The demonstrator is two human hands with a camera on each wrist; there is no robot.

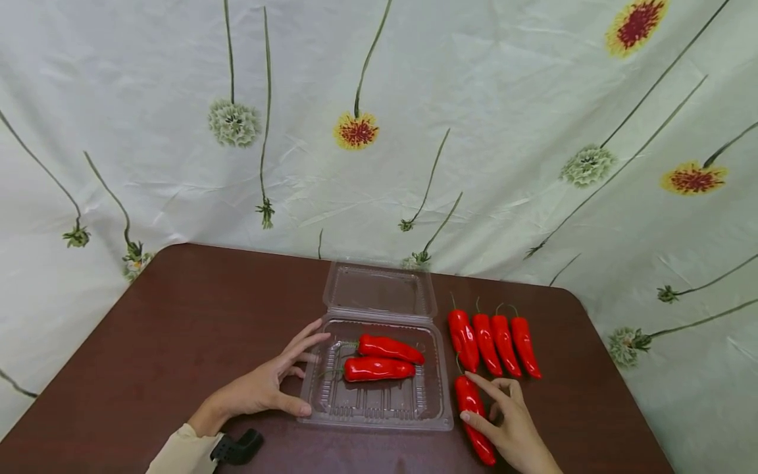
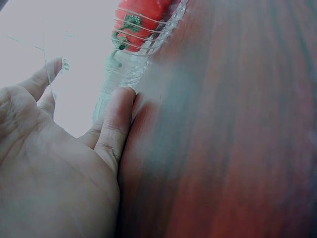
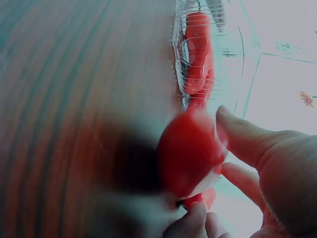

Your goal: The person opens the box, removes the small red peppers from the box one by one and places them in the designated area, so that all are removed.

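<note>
A clear plastic clamshell container [image 1: 438, 395] lies with its lid folded back on the table. Two glossy red chili peppers [image 1: 381, 369] rest side by side inside, their green stems toward the left. My left hand [image 1: 266, 388] is spread at the container's left side, thumb at the near corner and fingertips at the left rim. To the right of the container, my right hand [image 1: 508, 421] grips another red chili pepper [image 1: 469, 393] between thumb and fingers. In the right wrist view, that chili pepper [image 3: 188, 153] shows its rounded end close to the camera.
Several more red chili peppers [image 1: 503, 342] lie in a row right of the container, stems away from me. The open lid [image 1: 379, 289] reaches toward the back edge of the dark brown table [image 1: 195, 309]. A flower-patterned cloth [image 1: 296, 164] hangs behind.
</note>
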